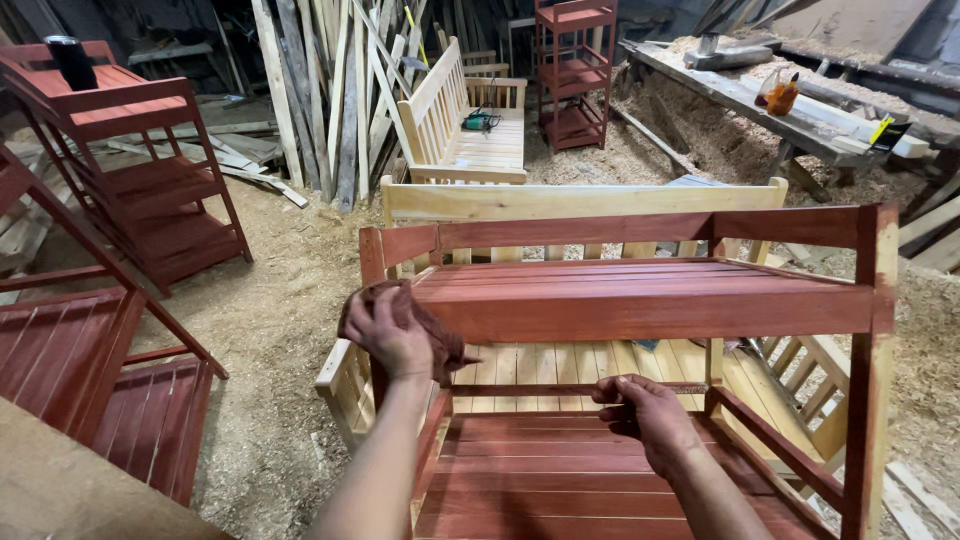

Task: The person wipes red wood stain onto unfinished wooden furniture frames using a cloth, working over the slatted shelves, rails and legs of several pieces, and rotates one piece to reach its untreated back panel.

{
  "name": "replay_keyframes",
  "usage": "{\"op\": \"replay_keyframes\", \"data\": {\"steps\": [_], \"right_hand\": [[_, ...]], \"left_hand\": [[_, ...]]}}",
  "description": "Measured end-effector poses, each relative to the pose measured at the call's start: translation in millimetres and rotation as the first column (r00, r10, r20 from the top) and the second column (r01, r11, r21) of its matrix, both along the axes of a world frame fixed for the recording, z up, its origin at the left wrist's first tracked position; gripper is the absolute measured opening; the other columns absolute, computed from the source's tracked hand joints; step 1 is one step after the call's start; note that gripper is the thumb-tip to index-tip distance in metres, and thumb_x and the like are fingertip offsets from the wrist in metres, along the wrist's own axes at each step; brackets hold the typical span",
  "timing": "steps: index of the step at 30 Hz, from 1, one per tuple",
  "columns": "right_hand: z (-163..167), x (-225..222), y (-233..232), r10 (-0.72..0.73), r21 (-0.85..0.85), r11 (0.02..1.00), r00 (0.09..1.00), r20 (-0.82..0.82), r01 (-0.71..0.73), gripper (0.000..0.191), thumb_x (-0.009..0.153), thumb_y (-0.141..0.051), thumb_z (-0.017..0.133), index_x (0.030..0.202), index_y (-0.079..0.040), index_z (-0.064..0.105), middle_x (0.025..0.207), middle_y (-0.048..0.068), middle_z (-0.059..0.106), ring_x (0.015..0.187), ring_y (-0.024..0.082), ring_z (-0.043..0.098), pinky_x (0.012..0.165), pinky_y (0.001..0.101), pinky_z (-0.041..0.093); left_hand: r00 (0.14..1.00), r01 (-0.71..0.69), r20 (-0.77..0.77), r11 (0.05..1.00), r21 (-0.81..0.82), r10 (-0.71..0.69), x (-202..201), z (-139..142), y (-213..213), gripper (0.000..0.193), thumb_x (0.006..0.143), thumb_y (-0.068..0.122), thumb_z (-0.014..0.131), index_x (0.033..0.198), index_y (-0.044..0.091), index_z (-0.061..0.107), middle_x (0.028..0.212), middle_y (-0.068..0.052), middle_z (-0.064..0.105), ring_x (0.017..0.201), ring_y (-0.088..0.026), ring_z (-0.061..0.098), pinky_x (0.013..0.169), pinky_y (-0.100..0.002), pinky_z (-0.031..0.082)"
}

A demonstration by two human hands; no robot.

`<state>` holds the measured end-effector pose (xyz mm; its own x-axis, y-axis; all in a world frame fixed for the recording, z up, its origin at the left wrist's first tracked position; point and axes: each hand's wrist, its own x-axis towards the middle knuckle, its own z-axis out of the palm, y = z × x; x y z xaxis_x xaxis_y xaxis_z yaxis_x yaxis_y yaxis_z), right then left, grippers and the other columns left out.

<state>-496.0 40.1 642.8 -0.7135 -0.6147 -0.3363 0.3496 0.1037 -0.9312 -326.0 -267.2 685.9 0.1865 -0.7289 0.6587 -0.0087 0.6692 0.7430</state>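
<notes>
my left hand fingers clamped round rag at red shelf left corner; right hand pinching thin rail.

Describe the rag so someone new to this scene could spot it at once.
Start at the red-stained shelf unit in the centre foreground, in front of the pale bench. At its near left post, the left hand presses a crumpled rag. It is the only cloth here, soaked the same reddish brown.
</notes>
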Motion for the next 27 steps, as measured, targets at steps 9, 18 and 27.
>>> {"op": "replay_keyframes", "data": {"steps": [9,18,27], "right_hand": [[8,-30,31,-0.026,-0.068,0.997,1.0,-0.011,0.026,0.033,0.106,-0.022,0.045,0.103,-0.003,0.072,0.094,0.008,0.075,0.074,0.019,0.065,0.068,0.0336,0.053],[11,-89,92,-0.137,-0.129,0.982,0.99,0.042,0.141,0.034,0.107,-0.022,0.043,0.111,0.003,0.067,0.099,0.017,0.074,0.079,0.026,0.069,0.077,0.0406,0.057],[-6,-164,210,-0.263,-0.019,0.965,0.964,-0.043,0.262,0.038,0.11,-0.027,0.041,0.116,0.0,0.067,0.108,0.017,0.074,0.088,0.027,0.066,0.082,0.0401,0.051]], "left_hand": [[0.535,0.597,-0.827,0.77,0.225,-0.173,-69,13,78,0.032,0.084,0.006,0.075,0.111,0.022,0.067,0.14,-0.007,0.036,0.132,-0.026,0.04,0.107,-0.043,0.053],[0.892,0.178,0.44,0.976,-0.13,-0.104,-186,2,208,0.041,0.077,-0.008,0.069,0.104,0.023,0.061,0.135,-0.008,0.046,0.133,-0.035,0.041,0.108,-0.05,0.046],[0.71,0.549,0.643,0.797,-0.252,-0.286,-323,3,337,0.041,0.073,0.007,0.062,0.113,0.016,0.059,0.147,-0.018,0.044,0.139,-0.045,0.038,0.11,-0.072,0.025]]}}
